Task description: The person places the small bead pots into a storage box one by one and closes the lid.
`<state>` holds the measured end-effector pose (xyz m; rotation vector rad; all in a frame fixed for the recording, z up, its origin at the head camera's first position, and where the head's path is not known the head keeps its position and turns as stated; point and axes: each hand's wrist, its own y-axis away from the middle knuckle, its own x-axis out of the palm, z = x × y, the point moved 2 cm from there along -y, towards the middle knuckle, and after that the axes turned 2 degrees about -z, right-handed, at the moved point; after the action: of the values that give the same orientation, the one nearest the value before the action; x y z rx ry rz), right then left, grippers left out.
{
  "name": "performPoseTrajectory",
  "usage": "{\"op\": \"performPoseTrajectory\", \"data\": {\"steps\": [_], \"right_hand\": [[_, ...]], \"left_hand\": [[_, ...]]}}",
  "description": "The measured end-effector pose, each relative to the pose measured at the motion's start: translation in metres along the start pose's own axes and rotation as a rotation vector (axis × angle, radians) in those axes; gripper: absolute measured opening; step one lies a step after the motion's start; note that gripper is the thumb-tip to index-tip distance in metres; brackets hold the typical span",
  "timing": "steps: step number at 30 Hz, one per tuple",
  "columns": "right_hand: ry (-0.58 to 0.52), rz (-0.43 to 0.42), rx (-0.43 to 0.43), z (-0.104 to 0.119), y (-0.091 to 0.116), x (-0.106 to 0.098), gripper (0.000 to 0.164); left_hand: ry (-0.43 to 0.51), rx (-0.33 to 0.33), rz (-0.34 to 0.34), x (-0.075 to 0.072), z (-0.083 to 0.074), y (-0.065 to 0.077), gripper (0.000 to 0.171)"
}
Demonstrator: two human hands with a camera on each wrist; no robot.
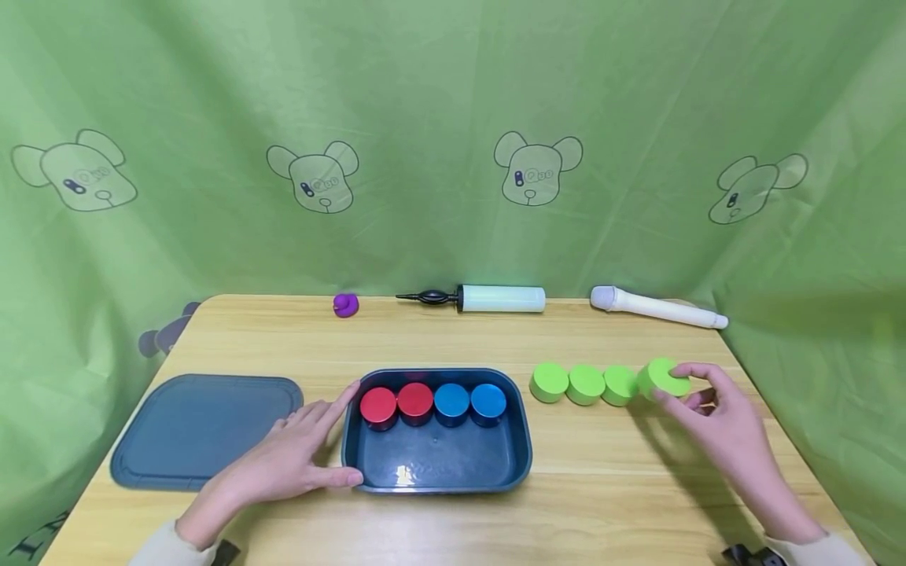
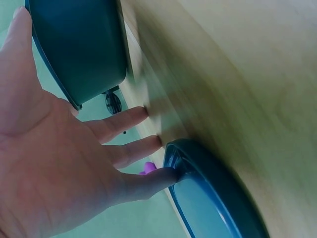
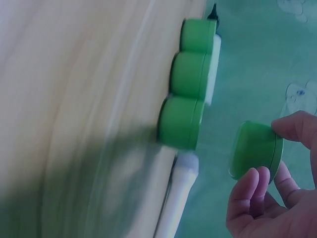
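Between thumb and fingers, my right hand [image 1: 729, 428] pinches a round green tin [image 1: 655, 377]. The right wrist view shows this tin [image 3: 252, 148] raised off the table and tilted. Left of it, three more green tins [image 1: 585, 385] stand in a row on the wood. My left hand [image 1: 286, 456] is spread at the left side of a dark blue rectangular box [image 1: 439, 481], index finger and thumb at its rim. Along the back inside the box are two red tins [image 1: 414, 399] and two blue tins [image 1: 451, 400]. The other left fingers reach down to the tabletop and lid.
A flat dark blue lid [image 1: 205, 428] lies left of the box, close by the left hand. Along the table's back edge are a purple rubber duck [image 1: 346, 305], a hand pump [image 1: 499, 299] and a white microphone-shaped stick [image 1: 658, 306]. Green curtain [image 1: 425, 79] surrounds the wooden table [image 1: 439, 527].
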<state>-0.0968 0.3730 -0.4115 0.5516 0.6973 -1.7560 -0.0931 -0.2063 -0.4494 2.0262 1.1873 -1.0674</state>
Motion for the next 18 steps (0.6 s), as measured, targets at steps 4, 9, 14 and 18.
{"op": "performPoseTrajectory", "data": {"steps": [4, 9, 14, 18], "right_hand": [[-0.02, 0.01, -0.02, 0.012, 0.006, 0.009, 0.049], [-0.032, 0.021, -0.052, 0.027, 0.014, 0.02, 0.047], [-0.053, 0.043, -0.094, 0.042, 0.023, 0.031, 0.043], [-0.107, 0.071, -0.131, 0.056, 0.029, 0.041, 0.041]], "left_hand": [[-0.002, 0.011, -0.007, -0.001, -0.001, 0.001, 0.118], [-0.005, 0.022, -0.015, -0.003, 0.0, 0.0, 0.121], [0.008, 0.02, -0.003, -0.005, -0.001, -0.003, 0.124], [0.009, 0.025, 0.003, -0.007, -0.002, -0.004, 0.127]]}}
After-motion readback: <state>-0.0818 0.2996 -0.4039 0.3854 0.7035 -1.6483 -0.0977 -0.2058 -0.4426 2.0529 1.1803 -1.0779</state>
